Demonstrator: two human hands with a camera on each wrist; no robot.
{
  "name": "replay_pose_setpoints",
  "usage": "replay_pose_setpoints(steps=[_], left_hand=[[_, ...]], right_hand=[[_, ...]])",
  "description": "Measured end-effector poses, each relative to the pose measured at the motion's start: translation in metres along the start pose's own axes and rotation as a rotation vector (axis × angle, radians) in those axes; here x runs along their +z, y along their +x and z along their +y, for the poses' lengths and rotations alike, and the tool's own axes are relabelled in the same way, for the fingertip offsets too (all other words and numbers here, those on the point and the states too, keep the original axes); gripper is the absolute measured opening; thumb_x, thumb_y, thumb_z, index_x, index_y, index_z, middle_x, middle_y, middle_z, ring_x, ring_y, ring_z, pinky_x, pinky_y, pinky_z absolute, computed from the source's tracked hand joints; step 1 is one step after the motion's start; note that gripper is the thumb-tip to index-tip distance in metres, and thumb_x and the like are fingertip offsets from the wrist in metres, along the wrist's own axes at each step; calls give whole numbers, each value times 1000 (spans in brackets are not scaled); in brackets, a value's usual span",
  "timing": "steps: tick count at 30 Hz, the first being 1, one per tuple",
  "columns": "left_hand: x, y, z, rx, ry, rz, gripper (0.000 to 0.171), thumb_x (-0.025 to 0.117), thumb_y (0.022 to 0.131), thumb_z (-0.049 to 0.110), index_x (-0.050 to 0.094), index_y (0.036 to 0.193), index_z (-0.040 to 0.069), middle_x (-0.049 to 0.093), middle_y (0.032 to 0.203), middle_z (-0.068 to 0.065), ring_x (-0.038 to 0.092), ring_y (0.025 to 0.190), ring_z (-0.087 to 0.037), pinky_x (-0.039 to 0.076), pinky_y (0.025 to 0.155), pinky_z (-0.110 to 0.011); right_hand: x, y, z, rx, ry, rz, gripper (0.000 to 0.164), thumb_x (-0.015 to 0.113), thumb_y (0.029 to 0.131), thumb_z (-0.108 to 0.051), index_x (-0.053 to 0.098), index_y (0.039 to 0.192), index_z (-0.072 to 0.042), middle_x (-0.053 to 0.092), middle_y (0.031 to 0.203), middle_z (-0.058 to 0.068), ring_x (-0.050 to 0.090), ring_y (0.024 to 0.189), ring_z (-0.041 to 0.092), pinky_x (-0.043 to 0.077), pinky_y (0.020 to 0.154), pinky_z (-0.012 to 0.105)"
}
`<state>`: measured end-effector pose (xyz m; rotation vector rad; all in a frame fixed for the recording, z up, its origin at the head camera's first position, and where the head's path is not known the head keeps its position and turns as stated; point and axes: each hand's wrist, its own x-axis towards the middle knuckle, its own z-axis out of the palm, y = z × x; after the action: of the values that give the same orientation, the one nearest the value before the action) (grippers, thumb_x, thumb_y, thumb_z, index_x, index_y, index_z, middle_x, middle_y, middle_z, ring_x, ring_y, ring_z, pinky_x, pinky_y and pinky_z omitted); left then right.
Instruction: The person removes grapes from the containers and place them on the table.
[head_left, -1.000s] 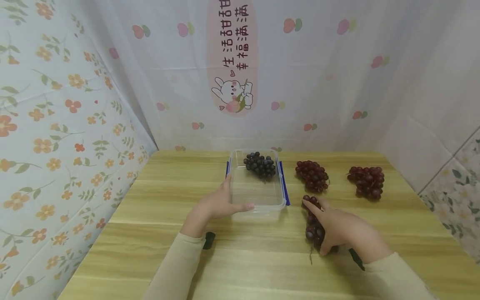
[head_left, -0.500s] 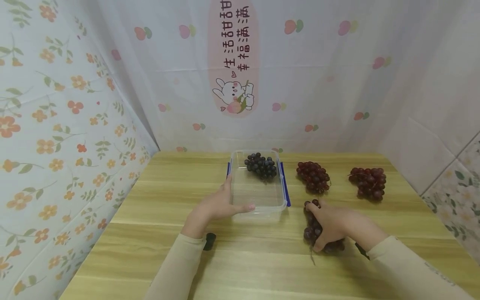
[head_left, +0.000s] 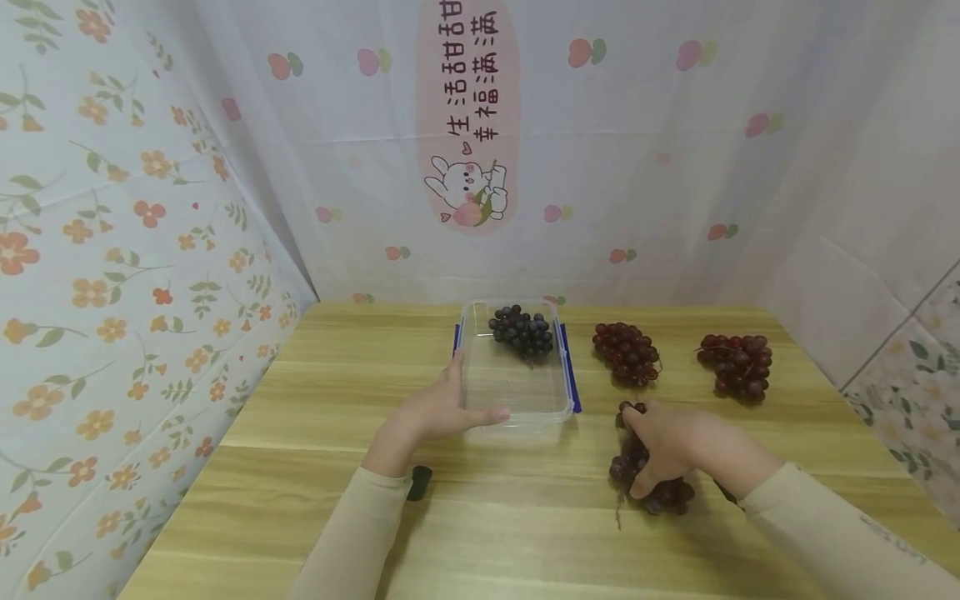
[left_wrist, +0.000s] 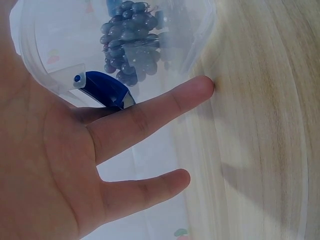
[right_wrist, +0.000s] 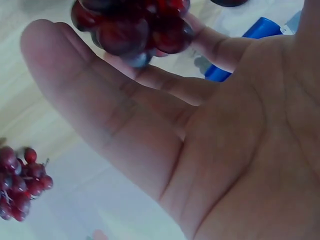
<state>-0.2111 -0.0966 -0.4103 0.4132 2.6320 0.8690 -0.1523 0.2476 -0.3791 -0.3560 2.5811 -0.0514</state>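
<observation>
A clear plastic food container point(head_left: 555, 412) with blue side clips stands at the middle back, holding one bunch of black grapes point(head_left: 521, 332). My left hand point(head_left: 435, 406) rests at its near left corner, thumb along the front wall. In the left wrist view, two straight fingers point(left_wrist: 145, 120) stretch past a blue clip point(left_wrist: 105, 90). Right of the container, my right hand point(head_left: 682, 446) holds a dark red bunch of grapes point(head_left: 624, 468) from above, its stem hanging toward me. Those same grapes point(right_wrist: 132, 30) sit between the fingers in the right wrist view.
Two more red grape bunches lie on the wooden table point(head_left: 315, 467): one point(head_left: 626, 354) just right of the container, the other point(head_left: 738, 367) farther right. Behind stands a printed white curtain point(head_left: 615, 183), with a floral one point(head_left: 142, 292) on the left.
My right hand has settled lower around the dark red grapes, and that bunch has shifted slightly, its lower part turning to the right. The left hand and container stay in place.
</observation>
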Motion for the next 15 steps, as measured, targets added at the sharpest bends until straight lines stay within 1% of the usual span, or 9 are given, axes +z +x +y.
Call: replay_pose_setpoints(steps=[4, 7, 10, 12, 15], left_hand=[[-1, -1, 1, 1, -9, -1, 143, 72, 79, 85, -14, 171, 17, 3, 180, -20, 24, 164, -40, 32, 130, -56], [-1, -1, 0, 5, -9, -6, 143, 72, 80, 84, -15, 171, 16, 2, 179, -20, 20, 165, -39, 30, 131, -55], [0, -1, -1, 7, -6, 0, 143, 72, 79, 85, -16, 171, 18, 3, 179, -21, 22, 165, -39, 30, 131, -55], [0, -1, -1, 8, -2, 4, 143, 72, 79, 86, -17, 171, 21, 3, 180, -20, 24, 164, -39, 31, 131, -55], [0, -1, 0, 2, 8, 4, 143, 71, 78, 87, -19, 170, 23, 4, 180, -19, 27, 163, -39, 33, 130, -55]], right_hand=[[-5, -2, -4, -2, -38, -15, 119, 95, 75, -51, 37, 160, 8, 40, 155, 47, 56, 132, 61, 49, 103, 73], [-7, -3, -6, 6, -34, -29, 117, 95, 75, -50, 38, 160, 7, 40, 155, 46, 53, 135, 60, 48, 104, 73], [-9, -3, -7, 9, -35, -37, 116, 95, 75, -50, 38, 160, 6, 40, 156, 45, 52, 136, 60, 48, 104, 73], [-10, -3, -7, 9, -31, -42, 115, 96, 75, -49, 40, 159, 5, 41, 155, 45, 52, 137, 60, 48, 104, 74], [-13, -3, -7, 1, -42, -48, 113, 96, 74, -49, 42, 158, 4, 46, 154, 41, 53, 136, 59, 48, 103, 74]])
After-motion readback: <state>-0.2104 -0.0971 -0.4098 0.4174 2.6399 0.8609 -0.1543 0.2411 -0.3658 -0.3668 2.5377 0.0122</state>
